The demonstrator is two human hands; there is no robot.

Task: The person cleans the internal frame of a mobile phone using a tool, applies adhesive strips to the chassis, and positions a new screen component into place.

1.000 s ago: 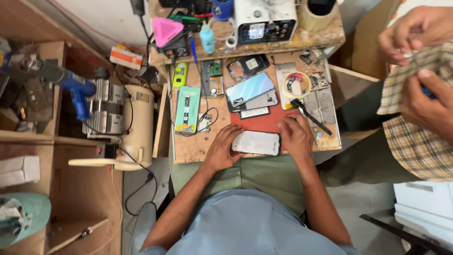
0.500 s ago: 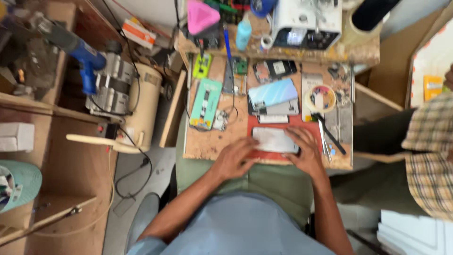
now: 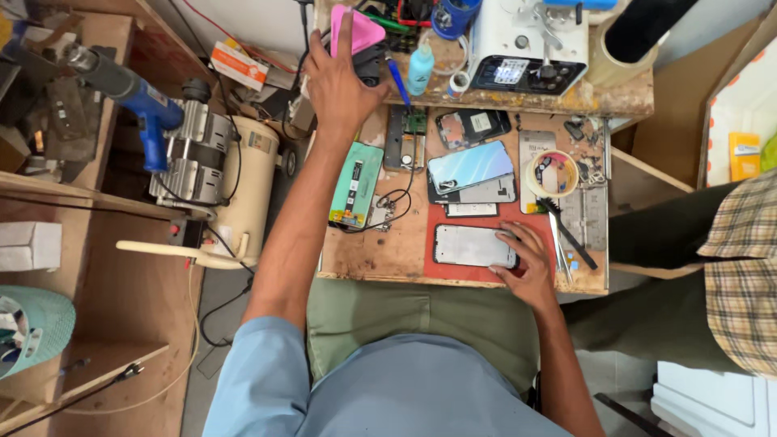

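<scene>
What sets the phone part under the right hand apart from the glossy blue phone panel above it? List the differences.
The pale grey phone frame lies square to the bench edge; the glossy blue phone panel sits tilted. The grey frame is matte and dull; the blue panel shines with a gradient. The right hand touches the grey frame's end; nothing touches the blue panel. Both are flat, phone-sized rectangles lying on the wooden workbench.

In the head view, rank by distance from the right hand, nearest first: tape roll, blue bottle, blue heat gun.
From the right hand:
1. Tape roll, just above it on the bench.
2. Blue bottle, on the upper shelf.
3. Blue heat gun, far left, off the bench.
</scene>
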